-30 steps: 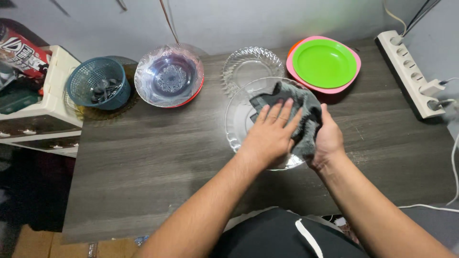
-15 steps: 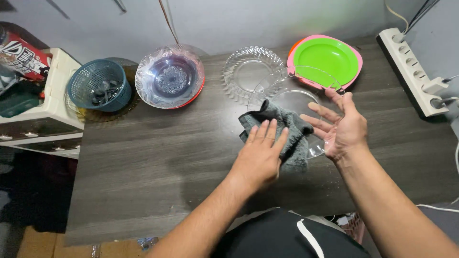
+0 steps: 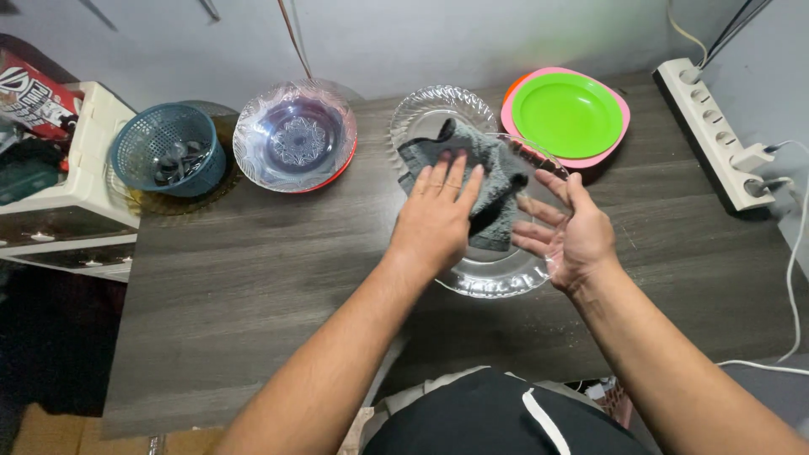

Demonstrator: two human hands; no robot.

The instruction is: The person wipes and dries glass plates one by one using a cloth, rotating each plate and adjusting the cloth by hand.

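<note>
The left hand lies flat on a grey cloth, fingers straight and slightly spread, pressing it into a clear glass dish; it grips nothing. The dish is tilted up off the dark wooden table, near the middle of the table and a little to the right. The right hand supports it at its right edge, palm turned inward, fingers open and loosely curved against the glass, thumb up by the rim. The cloth covers the far half of the dish and hangs down inside it.

Just beyond, lying flat on the table, is a second clear glass plate with a scalloped rim, partly hidden by the cloth. To its right sits a green plate stacked on a pink one. To the left of the glass plate is a clear bowl over a red rim, and further left a teal basket holding small dark things. A white power strip runs along the right edge of the table, with a plug in it. At far left stands a white drawer unit.
</note>
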